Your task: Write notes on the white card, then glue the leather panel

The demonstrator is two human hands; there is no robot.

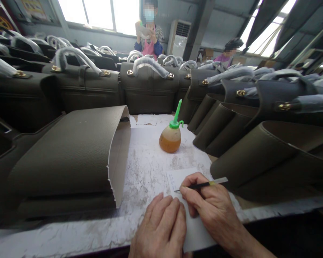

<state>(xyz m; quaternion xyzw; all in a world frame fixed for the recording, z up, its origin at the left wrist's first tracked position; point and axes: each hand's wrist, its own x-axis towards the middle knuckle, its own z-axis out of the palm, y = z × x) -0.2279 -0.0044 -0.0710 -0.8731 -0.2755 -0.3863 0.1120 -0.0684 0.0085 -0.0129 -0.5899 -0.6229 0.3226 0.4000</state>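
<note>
My right hand (208, 206) pinches a thin pen refill (201, 184), dark with a yellowish band and a clear end. Its tip touches a small sheet of white paper (196, 233), where a few handwritten marks show near the upper left corner. My left hand (163, 224) lies flat with fingers stretched out, over the left edge of that paper. Beyond the hands stands a squat squeeze bottle (170, 140) with a green nozzle, part-filled with amber liquid.
A dark olive leather bag piece (70, 150) lies on the left of the worn white table covering (140, 172). Open bag bodies (271, 157) crowd the right. Rows of bags (149, 86) with wrapped handles stand behind. Two people (150, 39) are farther back.
</note>
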